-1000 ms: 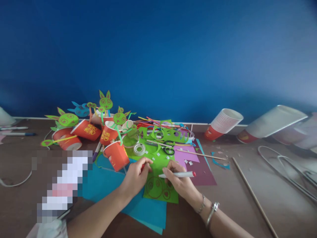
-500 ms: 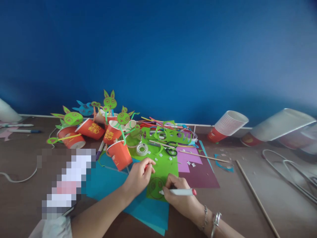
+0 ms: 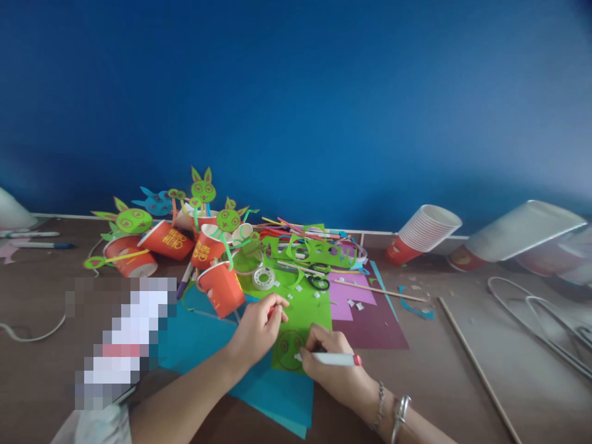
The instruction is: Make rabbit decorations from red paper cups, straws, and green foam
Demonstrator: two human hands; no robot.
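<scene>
In my right hand [image 3: 335, 364] is a white marker [image 3: 337, 358] with a red end, its tip on a green paper square [image 3: 289, 368]. A round face outline with two eyes is drawn on that square. My left hand [image 3: 261, 324] is closed on a small red marker cap [image 3: 271, 311], mostly hidden by the fingers, just left of and above the drawing. Blue paper sheets [image 3: 203, 336] lie beneath my left forearm. A larger green sheet [image 3: 300, 314] spreads beyond the square, with a tape roll [image 3: 264, 278] and black-handled scissors [image 3: 319, 282] on it.
Red paper cups [image 3: 222, 288] with green animal cutouts [image 3: 134, 219] stand and lie at the back left. Green paper scraps [image 3: 319, 250] are heaped behind. Stacked cups [image 3: 428, 231] lean at the right, near a wooden stick [image 3: 478, 370] and a cable [image 3: 531, 327].
The marker tip has shifted very slightly left and down on the drawn face. The whole view has drifted a little; my left hand keeps its hold.
</scene>
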